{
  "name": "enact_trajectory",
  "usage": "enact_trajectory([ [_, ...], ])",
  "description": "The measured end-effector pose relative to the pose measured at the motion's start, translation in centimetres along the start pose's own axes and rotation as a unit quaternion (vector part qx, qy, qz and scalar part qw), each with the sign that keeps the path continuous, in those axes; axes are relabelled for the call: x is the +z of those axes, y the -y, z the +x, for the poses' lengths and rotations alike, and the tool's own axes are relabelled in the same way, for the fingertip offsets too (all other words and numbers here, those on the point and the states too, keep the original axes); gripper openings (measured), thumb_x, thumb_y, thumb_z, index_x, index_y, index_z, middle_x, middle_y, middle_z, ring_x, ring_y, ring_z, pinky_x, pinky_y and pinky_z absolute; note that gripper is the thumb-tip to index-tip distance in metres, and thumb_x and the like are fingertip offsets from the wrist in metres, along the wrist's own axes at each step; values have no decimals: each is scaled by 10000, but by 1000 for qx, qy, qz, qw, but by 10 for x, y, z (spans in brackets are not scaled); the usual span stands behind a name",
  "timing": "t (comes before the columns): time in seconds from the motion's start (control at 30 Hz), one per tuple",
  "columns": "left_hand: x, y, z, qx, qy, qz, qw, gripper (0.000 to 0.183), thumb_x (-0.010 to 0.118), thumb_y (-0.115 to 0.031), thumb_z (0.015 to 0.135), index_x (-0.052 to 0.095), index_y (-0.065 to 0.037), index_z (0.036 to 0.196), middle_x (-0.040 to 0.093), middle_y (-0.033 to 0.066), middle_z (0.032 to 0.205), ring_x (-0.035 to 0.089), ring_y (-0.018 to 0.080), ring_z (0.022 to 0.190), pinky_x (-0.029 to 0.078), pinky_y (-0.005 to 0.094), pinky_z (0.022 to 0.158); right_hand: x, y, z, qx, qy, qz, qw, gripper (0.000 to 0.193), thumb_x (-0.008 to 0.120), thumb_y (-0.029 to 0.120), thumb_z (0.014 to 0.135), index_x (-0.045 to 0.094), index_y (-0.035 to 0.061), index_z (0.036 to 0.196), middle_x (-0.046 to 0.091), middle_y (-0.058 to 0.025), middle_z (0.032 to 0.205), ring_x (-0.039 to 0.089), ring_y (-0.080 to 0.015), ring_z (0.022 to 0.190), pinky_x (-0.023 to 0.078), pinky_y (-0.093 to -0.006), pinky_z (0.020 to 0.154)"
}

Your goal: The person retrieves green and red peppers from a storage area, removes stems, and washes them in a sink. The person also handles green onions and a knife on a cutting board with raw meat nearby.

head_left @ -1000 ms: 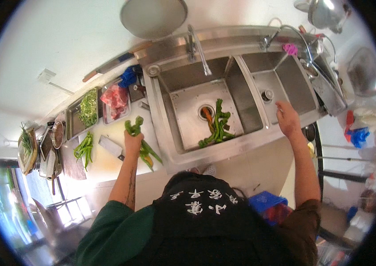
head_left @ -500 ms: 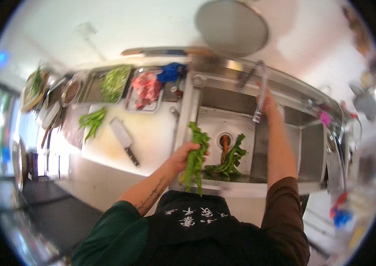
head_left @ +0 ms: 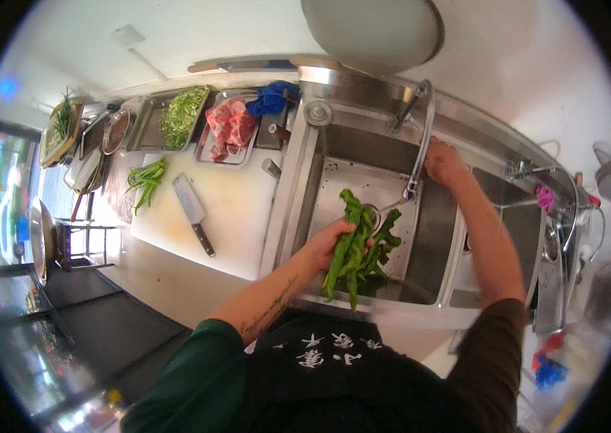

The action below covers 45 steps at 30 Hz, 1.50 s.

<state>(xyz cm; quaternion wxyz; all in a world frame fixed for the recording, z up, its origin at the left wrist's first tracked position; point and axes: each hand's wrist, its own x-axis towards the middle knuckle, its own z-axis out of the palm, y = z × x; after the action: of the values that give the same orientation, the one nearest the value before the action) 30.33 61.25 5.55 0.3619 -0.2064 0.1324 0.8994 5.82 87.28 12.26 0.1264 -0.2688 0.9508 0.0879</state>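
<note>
Several long green peppers [head_left: 352, 249] clamped in left hand [head_left: 323, 245] over sink [head_left: 435, 238]; right hand [head_left: 442, 160] closed on faucet [head_left: 421, 137] (loose bunch may slip into basin).

cleaver [head_left: 194, 211] on white cutting board [head_left: 233, 216]; raw meat tray [head_left: 227, 130], blue cloth [head_left: 271, 99] behind

sink [head_left: 363, 180]: brushed steel, dull sheen
faucet [head_left: 421, 137]: polished metal (shiny)
peppers [head_left: 352, 249]: looked glossy, smooth
cutting board [head_left: 230, 209]: matt white plastic
</note>
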Motion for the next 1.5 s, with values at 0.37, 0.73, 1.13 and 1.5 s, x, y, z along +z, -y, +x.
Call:
enact_trajectory([
  [0.37,22,28,114,159,-166,535,813,506,543,-301,1021,420,-29,1429,591,173,1298,594,283,1179,528,404,941,46,124,-85,126,4,722,680,754,766,424,907,466,-25,1433,613,-151,1298,613,-249,1143,517,-384,956],
  [0.73,34,-2,52,192,-125,369,901,521,598,-216,974,501,-55,1459,582,233,1360,569,391,1260,460,426,1042,66,149,-83,156,-43,863,478,395,768,92,870,594,37,1220,664,-68,1085,657,-230,923,557,-398,776],
  [1.13,-170,-242,-106,262,-641,641,330,206,647,-249,897,672,-55,966,684,193,986,657,395,958,531,529,822,89,154,-85,259,-86,798,538,511,673,0,840,508,32,1323,622,-93,1131,616,-242,974,515,-395,881],
  [1.5,-235,-310,-158,158,-602,763,176,122,565,-102,946,629,-54,1038,662,187,1094,654,358,1068,541,444,903,129,151,-105,363,-79,743,556,747,711,65,866,378,72,1534,532,-155,1432,540,-317,1289,476,-474,1036],
])
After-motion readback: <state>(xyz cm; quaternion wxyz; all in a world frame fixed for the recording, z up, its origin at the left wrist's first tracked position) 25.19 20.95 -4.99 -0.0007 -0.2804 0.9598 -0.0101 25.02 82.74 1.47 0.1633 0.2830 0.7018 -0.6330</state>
